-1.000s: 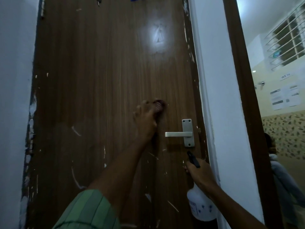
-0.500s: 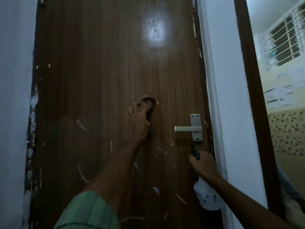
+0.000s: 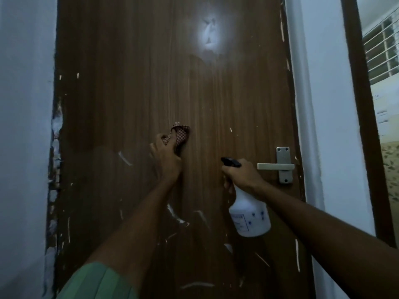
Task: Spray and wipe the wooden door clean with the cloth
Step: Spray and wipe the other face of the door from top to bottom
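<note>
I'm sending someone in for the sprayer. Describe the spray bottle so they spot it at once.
Start at the brown wooden door and find its metal lever handle on the right. Just left of it, the right hand grips the spray bottle by its neck. It is the only white plastic thing there, topped by a black trigger head.

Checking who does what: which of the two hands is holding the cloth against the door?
The left hand grips the red checked cloth; the right hand holds the white spray bottle.
</note>
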A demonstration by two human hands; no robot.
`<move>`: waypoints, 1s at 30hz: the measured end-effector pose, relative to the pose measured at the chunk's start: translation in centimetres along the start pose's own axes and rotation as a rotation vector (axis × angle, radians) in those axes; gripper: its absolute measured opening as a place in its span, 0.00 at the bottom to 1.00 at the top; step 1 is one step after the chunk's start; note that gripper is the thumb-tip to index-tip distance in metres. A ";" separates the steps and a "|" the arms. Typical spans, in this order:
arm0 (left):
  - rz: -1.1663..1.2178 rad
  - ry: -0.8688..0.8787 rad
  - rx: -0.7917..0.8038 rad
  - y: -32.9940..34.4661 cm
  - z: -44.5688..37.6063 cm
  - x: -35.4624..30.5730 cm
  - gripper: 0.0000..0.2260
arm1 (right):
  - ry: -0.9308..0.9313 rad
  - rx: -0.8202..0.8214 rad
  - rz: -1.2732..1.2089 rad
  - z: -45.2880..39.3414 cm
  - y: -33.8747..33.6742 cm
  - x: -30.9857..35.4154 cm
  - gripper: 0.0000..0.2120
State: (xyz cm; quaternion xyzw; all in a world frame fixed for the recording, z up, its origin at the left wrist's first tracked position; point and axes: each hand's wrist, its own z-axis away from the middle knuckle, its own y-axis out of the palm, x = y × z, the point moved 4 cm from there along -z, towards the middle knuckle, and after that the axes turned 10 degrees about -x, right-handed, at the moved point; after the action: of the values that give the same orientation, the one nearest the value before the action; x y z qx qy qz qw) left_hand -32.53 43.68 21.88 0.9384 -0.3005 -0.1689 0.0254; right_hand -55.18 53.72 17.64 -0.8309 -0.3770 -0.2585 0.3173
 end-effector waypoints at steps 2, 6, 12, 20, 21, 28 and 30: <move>0.045 0.044 0.007 -0.1 0.5 0.9 0.30 | -0.020 -0.005 0.018 -0.5 1.0 1.7 0.13; 0.123 -0.032 -0.022 -0.5 1.2 3.0 0.29 | -0.104 -0.024 0.049 -1.1 2.5 3.4 0.10; 0.174 -0.119 -0.069 -0.5 1.9 3.1 0.31 | -0.134 -0.039 0.020 -1.6 3.6 3.1 0.09; 0.114 0.744 0.238 1.7 4.3 -2.2 0.31 | -0.142 -0.065 -0.080 -2.3 3.0 3.3 0.10; 0.112 0.750 0.238 1.8 3.6 -2.2 0.31 | -0.153 -0.081 -0.075 -2.5 2.9 3.6 0.10; 0.049 -0.048 -0.098 -1.2 -2.5 3.0 0.22 | -0.173 -0.030 0.005 -4.2 3.3 4.4 0.14; 0.114 0.267 0.030 -0.3 0.3 0.9 0.24 | -0.187 -0.033 0.017 -4.5 4.3 5.0 0.15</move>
State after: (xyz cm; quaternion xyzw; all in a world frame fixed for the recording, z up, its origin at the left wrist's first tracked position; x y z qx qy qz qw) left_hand -31.75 43.43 21.29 0.9342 -0.3497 -0.0361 0.0608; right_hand -49.74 50.60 22.54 -0.8596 -0.3938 -0.1831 0.2692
